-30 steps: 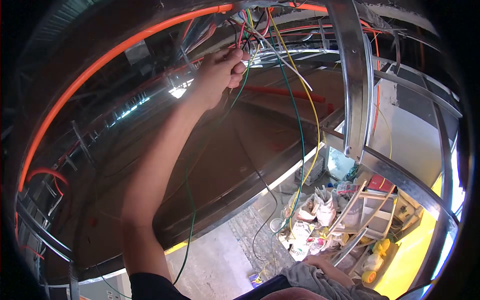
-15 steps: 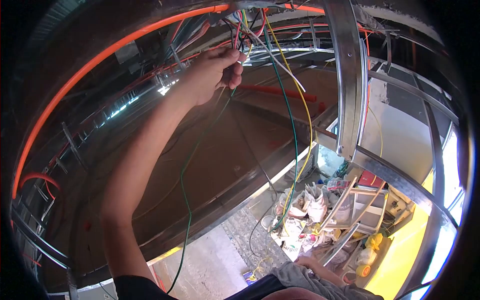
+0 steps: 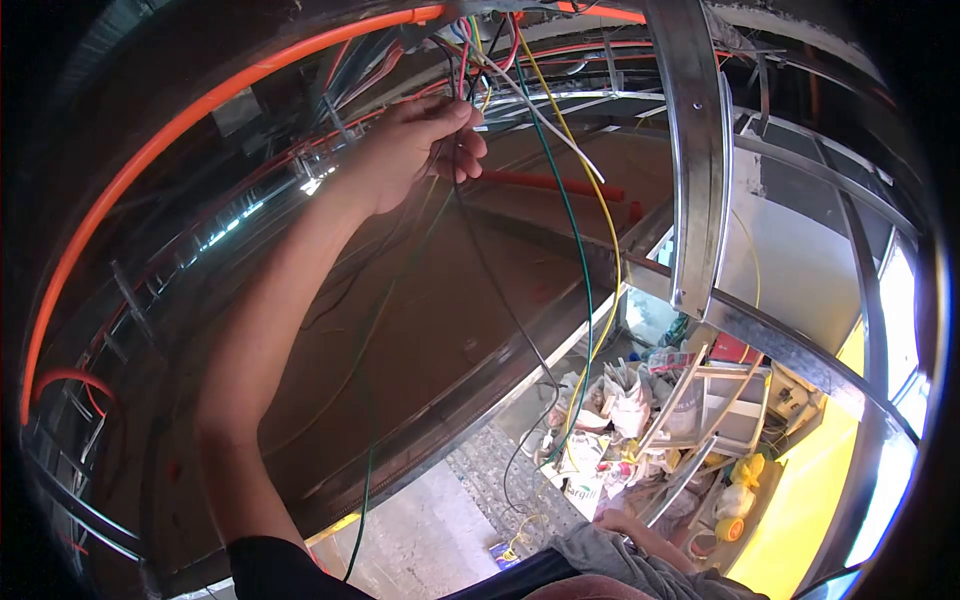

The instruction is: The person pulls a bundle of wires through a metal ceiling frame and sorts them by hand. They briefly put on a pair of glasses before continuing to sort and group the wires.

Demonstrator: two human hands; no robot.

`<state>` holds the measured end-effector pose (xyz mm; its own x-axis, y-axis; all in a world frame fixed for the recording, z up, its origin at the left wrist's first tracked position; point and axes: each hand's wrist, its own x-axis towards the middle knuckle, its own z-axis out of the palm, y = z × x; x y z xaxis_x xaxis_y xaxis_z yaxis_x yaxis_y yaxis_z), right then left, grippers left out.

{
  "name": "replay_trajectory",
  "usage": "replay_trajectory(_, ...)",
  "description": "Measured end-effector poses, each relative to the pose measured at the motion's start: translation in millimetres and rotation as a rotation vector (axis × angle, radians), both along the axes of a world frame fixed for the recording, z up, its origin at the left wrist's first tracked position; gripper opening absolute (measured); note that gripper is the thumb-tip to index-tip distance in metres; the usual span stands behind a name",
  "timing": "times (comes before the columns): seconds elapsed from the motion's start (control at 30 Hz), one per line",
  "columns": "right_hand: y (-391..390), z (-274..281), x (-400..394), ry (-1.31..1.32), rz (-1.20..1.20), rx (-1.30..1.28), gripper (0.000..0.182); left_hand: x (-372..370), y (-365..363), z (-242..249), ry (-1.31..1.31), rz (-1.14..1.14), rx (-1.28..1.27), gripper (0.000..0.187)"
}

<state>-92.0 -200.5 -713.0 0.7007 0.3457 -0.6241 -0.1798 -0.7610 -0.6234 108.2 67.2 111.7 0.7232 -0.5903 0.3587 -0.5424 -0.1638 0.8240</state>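
Observation:
My left hand (image 3: 435, 145) is raised under a bundle of coloured wires hanging from the ceiling. Its thumb and forefinger pinch around a black wire (image 3: 500, 290), which runs down from the palm toward the floor. A red wire (image 3: 463, 72) comes down right at the fingertips. Beneath the hand, a thin green wire (image 3: 367, 500) trails past the panel edge, its upper part faint. To the right of the fingers dangle a white wire (image 3: 560, 135), a dark green wire (image 3: 572, 215) and a yellow wire (image 3: 610, 215). Low at my waist, my right hand (image 3: 620, 522) is partly hidden by grey cloth.
An upright metal stud (image 3: 697, 180) stands right of the wires. Orange conduit (image 3: 180, 135) curves along the upper left. Below the brown ceiling panel (image 3: 430, 310), a wooden frame (image 3: 705, 400), filled bags (image 3: 630, 390) and yellow-lidded containers (image 3: 735, 500) crowd the floor.
The black wire now shows clearly below my left hand. The green wire's upper length has blurred and its lower end shifted slightly right. The view has moved a little; my right hand stays low.

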Motion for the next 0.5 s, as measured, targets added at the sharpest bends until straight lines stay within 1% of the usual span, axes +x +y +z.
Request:
replay_trajectory(0.07, -3, -2, 2, -0.031, 0.010, -0.033, 0.048, 2, 0, 0, 0.000, 0.000, 0.008, 0.027)
replay_trajectory(0.13, -5, -10, 5, -0.127, 0.026, 0.031, 0.048, 2, 2, 2, 0.007, -0.004, 0.010, 0.028)
replay_trajectory(0.23, -2, 9, 11, -0.091, 0.026, 0.037, 0.050, 3, 3, 2, 0.023, -0.009, 0.007, 0.028)
replay_trajectory(0.27, 0, 26, 14, -0.092, 0.022, 0.034, 0.050, 4, 4, 2, 0.034, -0.009, 0.003, 0.029)
replay_trajectory(0.33, 5, 70, 25, 0.047, 0.142, 0.005, 0.049, 4, 4, 2, 0.033, -0.029, 0.001, 0.029)
replay_trajectory(0.37, 8, 90, 29, 0.045, 0.135, 0.002, 0.049, 5, 5, 1, 0.034, -0.045, 0.002, 0.029)
replay_trajectory(0.43, 10, 133, 40, -0.068, 0.234, 0.123, 0.048, 7, 6, 1, 0.020, -0.041, 0.006, 0.030)
replay_trajectory(0.47, 11, 171, 38, -0.068, 0.228, 0.119, 0.048, 8, 7, -1, 0.014, -0.027, 0.018, 0.030)
replay_trajectory(0.5, 12, 224, 30, -0.157, 0.231, 0.234, 0.046, 7, 7, -2, 0.015, -0.031, 0.015, 0.030)
